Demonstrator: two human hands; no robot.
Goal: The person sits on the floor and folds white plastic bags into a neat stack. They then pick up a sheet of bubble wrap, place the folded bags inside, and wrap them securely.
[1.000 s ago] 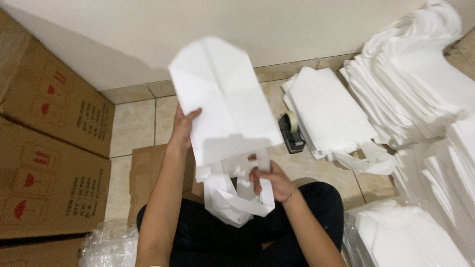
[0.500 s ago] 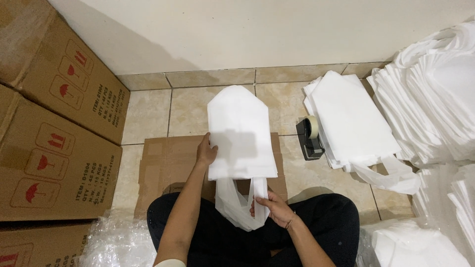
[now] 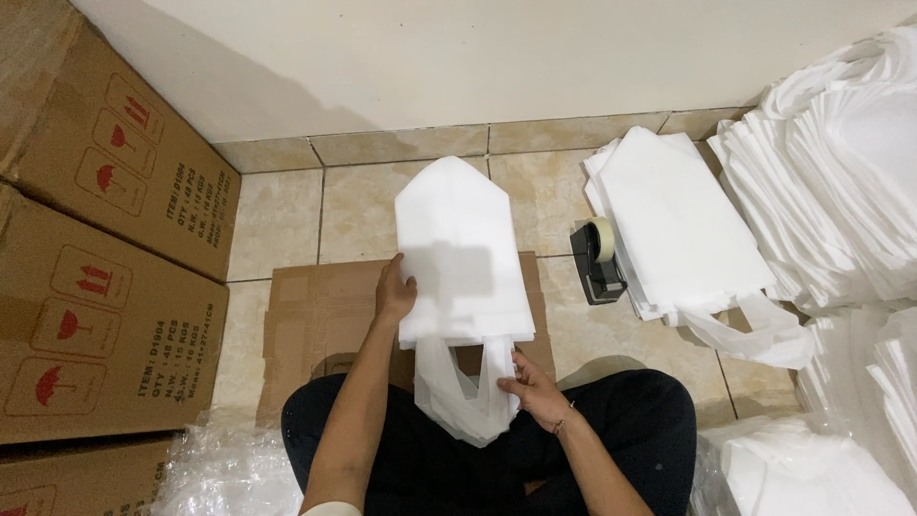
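A folded white fabric bag (image 3: 462,253) lies flat on a sheet of brown cardboard (image 3: 315,320) on the tiled floor in front of my crossed legs. My left hand (image 3: 394,290) grips the bag's left edge near its lower corner. My right hand (image 3: 528,381) pinches the bag's white handles (image 3: 468,397), which hang down over my lap. The bag's far end tapers to a point toward the wall.
Stacked brown cartons (image 3: 105,258) stand at the left. A black tape dispenser (image 3: 596,256) sits right of the cardboard, beside a pile of folded white bags (image 3: 683,225). Taller heaps of white bags (image 3: 845,182) fill the right side. Clear plastic wrap (image 3: 224,473) lies at lower left.
The bag was held up in the air a second ago; it has come down flat onto the cardboard. My right hand has shifted slightly along the handles.
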